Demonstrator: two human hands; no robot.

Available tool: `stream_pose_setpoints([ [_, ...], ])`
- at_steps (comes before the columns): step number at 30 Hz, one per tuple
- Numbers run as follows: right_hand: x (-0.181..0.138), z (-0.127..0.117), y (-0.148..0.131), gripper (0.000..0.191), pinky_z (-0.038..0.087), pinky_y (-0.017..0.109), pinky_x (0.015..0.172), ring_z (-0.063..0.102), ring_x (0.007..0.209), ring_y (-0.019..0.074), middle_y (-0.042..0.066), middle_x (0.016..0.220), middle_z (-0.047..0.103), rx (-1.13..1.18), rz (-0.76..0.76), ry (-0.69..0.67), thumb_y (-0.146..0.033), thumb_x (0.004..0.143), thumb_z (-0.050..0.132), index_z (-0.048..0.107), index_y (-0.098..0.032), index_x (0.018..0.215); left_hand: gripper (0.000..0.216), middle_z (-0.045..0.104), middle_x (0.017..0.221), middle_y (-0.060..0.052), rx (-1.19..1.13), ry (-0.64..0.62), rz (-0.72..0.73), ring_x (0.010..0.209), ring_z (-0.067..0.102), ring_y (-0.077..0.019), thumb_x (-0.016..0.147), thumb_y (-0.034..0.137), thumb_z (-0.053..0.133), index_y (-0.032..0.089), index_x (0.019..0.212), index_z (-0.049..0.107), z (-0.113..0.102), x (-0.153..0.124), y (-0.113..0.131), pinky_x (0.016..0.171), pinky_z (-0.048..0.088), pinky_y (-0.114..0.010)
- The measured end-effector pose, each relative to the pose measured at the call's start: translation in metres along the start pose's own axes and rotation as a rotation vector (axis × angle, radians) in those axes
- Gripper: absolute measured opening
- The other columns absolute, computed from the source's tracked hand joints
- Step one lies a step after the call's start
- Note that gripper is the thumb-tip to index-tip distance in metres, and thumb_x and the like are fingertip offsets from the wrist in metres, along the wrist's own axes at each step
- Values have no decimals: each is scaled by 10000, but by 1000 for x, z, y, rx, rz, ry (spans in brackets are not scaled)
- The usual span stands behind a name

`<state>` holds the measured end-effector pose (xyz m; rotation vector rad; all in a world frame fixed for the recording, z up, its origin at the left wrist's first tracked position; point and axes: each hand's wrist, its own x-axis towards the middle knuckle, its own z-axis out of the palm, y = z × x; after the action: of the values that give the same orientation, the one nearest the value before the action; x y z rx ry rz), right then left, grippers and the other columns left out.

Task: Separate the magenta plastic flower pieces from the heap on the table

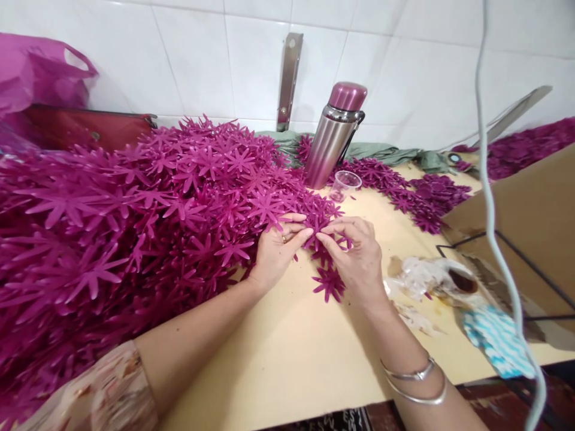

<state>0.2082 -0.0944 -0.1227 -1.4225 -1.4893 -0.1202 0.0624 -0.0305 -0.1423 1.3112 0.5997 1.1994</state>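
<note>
My left hand [284, 244] and my right hand [357, 254] meet over the table, each pinching a magenta star-shaped flower piece [318, 225] between thumb and fingers. The piece has narrow pointed petals, and my fingers hide part of it. Just below my hands, another magenta flower piece [329, 284] lies on the table, close to my right wrist. A large heap of the same flower pieces [171, 215] spreads along the left and reaches up to my left hand.
A steel flask with a pink lid [335, 137] stands behind my hands, beside a small clear plastic cup [345, 185]. More flower strands [426, 194] lie at the back right. A cardboard box [525, 221], crumpled plastic [422, 278], a striped cloth [496, 338] and a hanging cable [489, 221] are at the right.
</note>
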Motion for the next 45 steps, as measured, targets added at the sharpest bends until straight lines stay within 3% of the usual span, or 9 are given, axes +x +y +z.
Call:
stream_pose_setpoints([
  [3, -2, 1, 2, 95, 468, 406, 878, 618, 925, 233, 26, 893, 686, 75, 66, -52, -258, 911, 691, 686, -248, 816, 309, 735, 992, -47, -92, -59, -29, 878, 710, -150, 777, 255, 825, 176, 1047, 699, 0, 0, 0, 759, 578, -230],
  [6, -3, 0, 3, 29, 484, 389, 859, 634, 900, 221, 25, 918, 691, 120, 115, -42, -261, 920, 680, 680, -242, 898, 384, 748, 937, -38, -98, -101, -47, 839, 718, -151, 785, 252, 819, 184, 1129, 660, 1, 0, 0, 661, 559, -205],
  [14, 0, -2, 1, 93, 500, 383, 878, 649, 895, 214, 36, 899, 693, 149, 110, -57, -250, 933, 654, 691, -230, 849, 301, 695, 752, 27, -97, -55, -55, 652, 651, -105, 785, 308, 827, 181, 953, 612, 4, -2, 3, 564, 498, -198],
  [19, 0, -1, 1, 44, 503, 377, 874, 648, 909, 213, 39, 947, 702, 177, 99, -92, -275, 896, 703, 716, -232, 898, 315, 686, 746, 35, -170, -6, -68, 700, 656, -92, 757, 323, 847, 166, 901, 616, 3, 0, 1, 703, 543, -211],
  [28, -1, -1, 2, 150, 455, 310, 650, 558, 702, 173, 8, 778, 623, 355, 308, -140, -355, 905, 663, 650, -222, 838, 332, 724, 865, -4, -140, -102, -63, 829, 682, -130, 728, 319, 869, 180, 959, 676, 1, 1, -3, 805, 554, -264],
  [34, -3, 2, 2, 176, 406, 299, 629, 475, 653, 149, -20, 735, 538, 428, 354, -138, -373, 934, 622, 601, -221, 848, 244, 715, 818, -4, -87, -96, -66, 740, 643, -108, 787, 341, 821, 170, 932, 725, 0, 1, -3, 698, 525, -229],
  [40, -4, 6, 14, 101, 420, 305, 650, 478, 651, 148, -31, 751, 520, 343, 340, 22, -300, 965, 540, 527, -237, 886, 309, 703, 783, 15, -161, -16, -104, 699, 644, -88, 735, 384, 857, 159, 872, 696, 1, 2, -5, 715, 551, -225],
  [45, 0, 7, 24, 115, 494, 312, 662, 587, 637, 157, -40, 714, 583, 509, 392, 110, -314, 924, 602, 540, -244, 991, 354, 702, 837, 16, -184, 26, -88, 779, 687, -118, 736, 423, 852, 175, 898, 659, 2, 3, -7, 787, 604, -284],
])
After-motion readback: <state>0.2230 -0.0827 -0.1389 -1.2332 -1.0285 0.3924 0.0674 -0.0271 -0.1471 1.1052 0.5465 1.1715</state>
